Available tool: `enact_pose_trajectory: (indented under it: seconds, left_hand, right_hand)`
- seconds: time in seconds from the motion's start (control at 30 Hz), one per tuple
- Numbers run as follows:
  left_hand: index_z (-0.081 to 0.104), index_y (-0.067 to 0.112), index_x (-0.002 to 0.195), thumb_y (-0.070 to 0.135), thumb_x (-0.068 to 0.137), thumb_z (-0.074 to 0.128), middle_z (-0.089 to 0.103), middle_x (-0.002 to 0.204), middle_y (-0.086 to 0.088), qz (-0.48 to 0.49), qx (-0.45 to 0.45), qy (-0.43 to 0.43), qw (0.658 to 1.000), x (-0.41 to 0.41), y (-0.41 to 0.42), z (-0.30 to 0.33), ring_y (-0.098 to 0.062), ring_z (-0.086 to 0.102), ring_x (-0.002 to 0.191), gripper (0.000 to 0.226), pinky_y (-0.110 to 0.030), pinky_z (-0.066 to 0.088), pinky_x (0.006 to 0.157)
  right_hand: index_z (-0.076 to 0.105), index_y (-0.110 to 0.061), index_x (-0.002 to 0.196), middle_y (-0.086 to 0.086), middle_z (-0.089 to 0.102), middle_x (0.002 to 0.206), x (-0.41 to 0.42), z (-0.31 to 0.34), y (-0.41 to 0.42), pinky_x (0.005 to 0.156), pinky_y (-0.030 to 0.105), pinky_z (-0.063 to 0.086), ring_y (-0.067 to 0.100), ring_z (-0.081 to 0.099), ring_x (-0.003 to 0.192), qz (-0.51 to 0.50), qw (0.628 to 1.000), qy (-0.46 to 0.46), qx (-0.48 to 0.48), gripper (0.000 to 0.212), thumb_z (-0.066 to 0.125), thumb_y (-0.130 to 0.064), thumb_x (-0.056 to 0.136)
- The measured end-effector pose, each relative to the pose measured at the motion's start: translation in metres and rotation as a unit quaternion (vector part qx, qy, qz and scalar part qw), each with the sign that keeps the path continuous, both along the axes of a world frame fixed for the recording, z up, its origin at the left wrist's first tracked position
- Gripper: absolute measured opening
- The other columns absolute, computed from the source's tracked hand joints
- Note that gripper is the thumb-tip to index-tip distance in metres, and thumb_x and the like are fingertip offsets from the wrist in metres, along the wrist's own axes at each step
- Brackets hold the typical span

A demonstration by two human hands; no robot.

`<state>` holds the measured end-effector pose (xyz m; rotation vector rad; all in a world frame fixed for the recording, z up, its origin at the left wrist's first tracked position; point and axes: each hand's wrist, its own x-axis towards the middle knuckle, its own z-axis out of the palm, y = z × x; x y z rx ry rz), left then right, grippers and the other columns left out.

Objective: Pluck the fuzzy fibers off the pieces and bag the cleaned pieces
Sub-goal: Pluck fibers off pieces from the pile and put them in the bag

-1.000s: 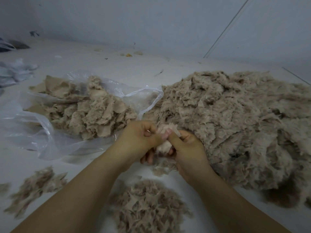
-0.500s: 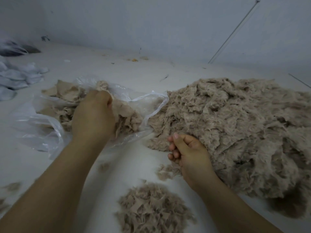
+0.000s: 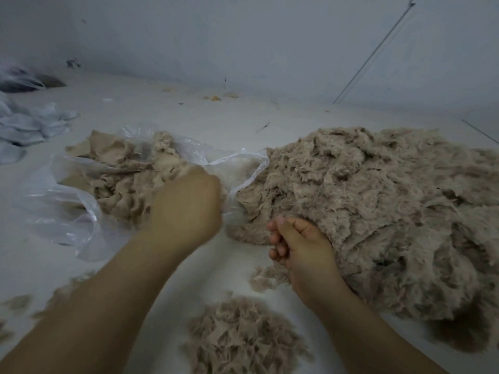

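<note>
My left hand [image 3: 186, 209] is motion-blurred at the mouth of the clear plastic bag [image 3: 67, 211], which holds beige cleaned pieces [image 3: 124, 182]. Its back faces me and hides the fingers, so I cannot see whether it holds anything. My right hand [image 3: 302, 247] hovers at the near left edge of the big heap of fuzzy pieces [image 3: 378, 211], fingers loosely curled, with nothing visible in them. A small tuft [image 3: 266, 276] lies just below that hand. A mound of plucked fibers [image 3: 243, 338] sits between my forearms.
Scattered fiber scraps [image 3: 19, 303] lie at the near left. Grey-white bags or cloths [image 3: 29, 125] are piled at the far left. A wall [image 3: 243, 36] closes the back, with small crumbs [image 3: 216, 98] along its foot.
Both hands held one piece a second ago. My left hand carried it into the bag and now swings back right toward me. My right hand has stayed by the heap.
</note>
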<state>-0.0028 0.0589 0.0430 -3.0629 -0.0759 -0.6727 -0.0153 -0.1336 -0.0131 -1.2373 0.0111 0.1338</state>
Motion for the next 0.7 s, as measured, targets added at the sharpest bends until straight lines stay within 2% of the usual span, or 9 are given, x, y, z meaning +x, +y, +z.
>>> enact_pose_trajectory:
  seconds: [0.03, 0.1, 0.17, 0.23, 0.4, 0.5, 0.57, 0.63, 0.7]
  left_hand:
    - [0.061, 0.018, 0.082, 0.021, 0.074, 0.061, 0.050, 0.080, 0.000, -0.040, -0.041, 0.042, 0.997, -0.002, -0.013, 0.000, -0.022, 0.052, 0.067, 0.009, -0.029, 0.039, 0.047]
    - [0.063, 0.011, 0.086, 0.025, 0.079, 0.068, 0.057, 0.091, -0.006, -0.139, -0.120, 0.133, 0.974, -0.006, -0.042, -0.005, -0.024, 0.058, 0.079, 0.017, -0.038, 0.051, 0.063]
    - [0.054, 0.016, 0.070, 0.016, 0.081, 0.065, 0.057, 0.085, -0.006, -0.172, -0.148, 0.160, 0.961, -0.004, -0.055, -0.015, -0.024, 0.058, 0.078, 0.015, -0.034, 0.050, 0.065]
    - [0.045, 0.021, 0.064, 0.004, 0.083, 0.057, 0.055, 0.075, -0.003, -0.157, -0.194, 0.148, 0.957, 0.001, -0.052, -0.020, -0.024, 0.058, 0.073, 0.029, -0.032, 0.044, 0.059]
    - [0.058, 0.010, 0.078, -0.009, 0.082, 0.053, 0.057, 0.066, -0.004, -0.197, -0.371, 0.031, 0.907, -0.007, -0.054, -0.025, -0.018, 0.059, 0.060, 0.020, -0.036, 0.051, 0.054]
    - [0.067, 0.011, 0.076, -0.012, 0.074, 0.060, 0.058, 0.071, 0.012, -0.249, -0.354, -0.029, 0.901, -0.019, -0.062, -0.027, -0.001, 0.056, 0.071, 0.024, -0.012, 0.040, 0.058]
    - [0.068, 0.015, 0.077, -0.014, 0.072, 0.062, 0.057, 0.075, 0.015, -0.264, -0.360, -0.040, 0.894, -0.023, -0.066, -0.029, 0.003, 0.055, 0.075, 0.030, -0.007, 0.038, 0.063]
    - [0.067, 0.010, 0.076, -0.019, 0.068, 0.058, 0.061, 0.080, 0.006, -0.273, -0.391, -0.066, 0.877, -0.023, -0.068, -0.030, -0.004, 0.058, 0.079, 0.031, -0.015, 0.044, 0.065]
    - [0.066, 0.004, 0.071, -0.017, 0.066, 0.052, 0.065, 0.082, -0.002, -0.274, -0.456, -0.091, 0.842, -0.024, -0.067, -0.027, -0.015, 0.062, 0.082, 0.026, -0.026, 0.051, 0.070]
  right_hand:
    - [0.071, -0.008, 0.080, 0.000, 0.057, 0.059, 0.000, 0.000, 0.000, 0.050, 0.021, 0.048, 0.007, 0.045, 0.047, -0.001, 1.000, 0.002, 0.003, 0.027, 0.055, -0.017, 0.100]
    - [0.070, -0.007, 0.084, 0.000, 0.057, 0.059, 0.000, 0.000, -0.001, 0.049, 0.021, 0.047, 0.007, 0.045, 0.047, -0.001, 1.000, 0.006, 0.009, 0.026, 0.054, -0.018, 0.101]
    - [0.072, -0.007, 0.089, 0.000, 0.056, 0.060, 0.000, 0.000, -0.001, 0.049, 0.021, 0.047, 0.006, 0.045, 0.047, 0.000, 1.000, 0.007, 0.010, 0.025, 0.053, -0.017, 0.102]
    - [0.074, -0.011, 0.093, -0.002, 0.056, 0.059, 0.001, -0.001, -0.001, 0.050, 0.020, 0.047, 0.006, 0.044, 0.047, 0.003, 1.000, 0.004, 0.002, 0.025, 0.051, -0.016, 0.102]
    - [0.074, -0.014, 0.095, -0.003, 0.055, 0.058, 0.004, -0.003, -0.001, 0.048, 0.020, 0.045, 0.005, 0.045, 0.047, 0.015, 1.000, 0.000, -0.007, 0.019, 0.056, -0.019, 0.101]
    - [0.073, -0.020, 0.071, -0.001, 0.051, 0.056, 0.005, -0.003, -0.001, 0.047, 0.024, 0.044, 0.008, 0.044, 0.047, 0.025, 1.000, 0.000, -0.014, 0.030, 0.063, -0.042, 0.089]
    - [0.072, -0.020, 0.069, 0.001, 0.049, 0.058, 0.006, -0.002, -0.001, 0.049, 0.027, 0.044, 0.010, 0.044, 0.048, 0.029, 1.000, 0.006, -0.008, 0.038, 0.067, -0.057, 0.075]
    - [0.072, -0.021, 0.071, 0.001, 0.050, 0.059, 0.005, -0.002, -0.002, 0.052, 0.030, 0.044, 0.011, 0.044, 0.049, 0.031, 0.999, 0.002, -0.008, 0.042, 0.067, -0.063, 0.070]
    - [0.069, -0.019, 0.070, 0.001, 0.049, 0.059, 0.004, -0.002, -0.002, 0.053, 0.031, 0.044, 0.011, 0.044, 0.050, 0.029, 0.999, -0.005, -0.012, 0.038, 0.066, -0.057, 0.078]
